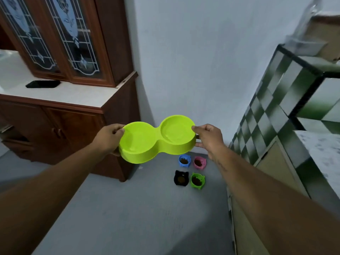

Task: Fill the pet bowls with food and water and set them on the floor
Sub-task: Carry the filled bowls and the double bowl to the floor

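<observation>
With four small bowls [189, 171] fed on the floor [128, 208], I grip the double bowl [156, 139], left hand [108, 138] and right hand [208, 138] clamped on its ends. Setting down remains

single head-worn wide-angle view, looking forward and down, floor [139, 208] lower centre, forearms close in, wall [202, 52] upper centre

smooth plastic double bowl [158, 138] (lime, slightly glossy); polished wood cabinet [73, 115].
</observation>
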Demonstrator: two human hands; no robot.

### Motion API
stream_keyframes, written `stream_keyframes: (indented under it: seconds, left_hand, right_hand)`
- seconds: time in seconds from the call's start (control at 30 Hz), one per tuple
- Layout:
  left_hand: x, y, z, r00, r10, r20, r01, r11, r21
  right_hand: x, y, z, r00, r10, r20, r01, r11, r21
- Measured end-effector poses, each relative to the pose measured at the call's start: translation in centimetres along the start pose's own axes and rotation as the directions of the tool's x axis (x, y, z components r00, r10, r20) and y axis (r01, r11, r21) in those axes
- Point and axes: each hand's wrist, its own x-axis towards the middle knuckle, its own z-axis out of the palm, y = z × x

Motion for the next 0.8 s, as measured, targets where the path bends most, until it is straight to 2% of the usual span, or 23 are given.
stream_keyframes:
  seconds: [0.2, 0.43, 0.6, 0.8]
  left_hand:
    - [8.9, -2.3, 2.4, 0.998, -0.053, 0.037, 0.053, 0.999, 0.001]
    - [17.4, -8.2, 7.4, 0.988, -0.155, 0.013, 0.156, 0.987, -0.035]
    - [23.0, -13.5, 11.5, 0.982, -0.185, 0.031, 0.186, 0.982, -0.034]
    - [29.6, -22.3, 17.0, 0.977, -0.186, 0.103, 0.188, 0.982, -0.018]
  right_hand:
    - [11.1, 2.0, 3.6, 0.999, 0.037, 0.027, -0.036, 0.999, -0.025]
    - [23.4, 6.0, 7.0, 0.995, 0.043, 0.09, -0.036, 0.996, -0.084]
    - [30.5, 11.1, 9.0, 0.992, 0.06, 0.113, -0.049, 0.994, -0.097]
    - [38.2, 20.5, 11.1, 0.993, 0.053, 0.108, -0.04, 0.993, -0.112]
